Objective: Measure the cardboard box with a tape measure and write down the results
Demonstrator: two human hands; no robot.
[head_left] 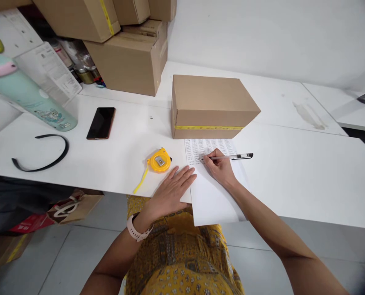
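My right hand (219,167) is closed around a clear-barrelled pen (236,156) whose tip meets a sheet of paper (215,200). Rows of small handwriting cover the sheet's upper part; the lower part is blank and hangs past the table's front edge. My left hand (173,190) lies flat with fingers stretched out, at the table edge, its fingertips by the paper's left side. Just beyond those fingers sits a yellow tape measure (160,160) with a short length of tape out. Behind the paper stands a closed cardboard box (211,98) with a yellow strip, covering the sheet's top end.
A phone (101,123), a black headband (66,149) and a mint-green bottle (32,98) are on the left of the white table (308,176). Stacked cardboard boxes (130,61) stand at the back left. Bags (75,207) sit below the table.
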